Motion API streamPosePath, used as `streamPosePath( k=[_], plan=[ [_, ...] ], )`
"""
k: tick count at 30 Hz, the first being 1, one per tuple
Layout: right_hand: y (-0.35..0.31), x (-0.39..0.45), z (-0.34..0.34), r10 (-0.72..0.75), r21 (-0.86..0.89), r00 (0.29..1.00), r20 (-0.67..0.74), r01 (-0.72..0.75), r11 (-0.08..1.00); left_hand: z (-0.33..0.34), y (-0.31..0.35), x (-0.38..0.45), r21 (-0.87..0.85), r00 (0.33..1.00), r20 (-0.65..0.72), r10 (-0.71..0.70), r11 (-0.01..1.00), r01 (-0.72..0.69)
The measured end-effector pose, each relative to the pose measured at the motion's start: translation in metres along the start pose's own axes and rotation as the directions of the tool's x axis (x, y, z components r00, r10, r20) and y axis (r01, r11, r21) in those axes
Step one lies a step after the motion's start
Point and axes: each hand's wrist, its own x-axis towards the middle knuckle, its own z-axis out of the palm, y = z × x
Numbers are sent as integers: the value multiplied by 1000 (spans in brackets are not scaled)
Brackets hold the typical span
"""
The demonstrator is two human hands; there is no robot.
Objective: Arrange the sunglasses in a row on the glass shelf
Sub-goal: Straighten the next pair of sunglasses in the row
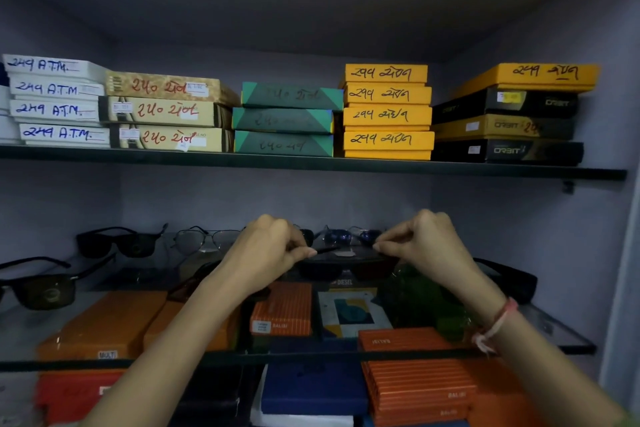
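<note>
A dark pair of sunglasses (pixel 346 265) is held over the middle of the glass shelf (pixel 311 355). My left hand (pixel 268 253) pinches its left end and my right hand (pixel 424 246) pinches its right end. Behind it, blue-lensed sunglasses (pixel 346 237) stand at the back. Black sunglasses (pixel 119 241) and clear wire-framed glasses (pixel 204 241) sit at the back left. Another dark pair (pixel 41 288) lies at the far left. A black pair (pixel 509 279) rests at the right, partly hidden by my right forearm.
Orange, blue and patterned boxes (pixel 284 310) show through the glass from below. The upper shelf (pixel 311 163) carries stacks of white, tan, green, yellow and black boxes (pixel 388 114). Grey cabinet walls close in both sides.
</note>
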Motion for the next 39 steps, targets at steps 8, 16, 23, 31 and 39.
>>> streamPosePath(
  k=[8, 16, 23, 31, 39],
  plan=[
    [21, 4, -4, 115, -118, 993, 18, -112, 987, 10, 17, 17, -81, 957, 151, -249, 962, 263],
    [43, 11, -1, 167, -128, 977, 131, -150, 980, 25, 26, 27, -109, 880, 245, -407, 890, 442],
    [51, 16, 0, 209, -151, 959, 192, -182, 972, 27, 29, 33, -105, 824, 344, -450, 854, 510],
    [12, 9, 4, 152, -159, 987, 55, -142, 977, 7, 5, 19, -80, 868, 243, -434, 882, 464],
    [-59, 3, 48, -7, -48, 999, 48, 9, 999, -23, -56, -13, 87, 885, 97, -455, 890, 448]
  ],
)
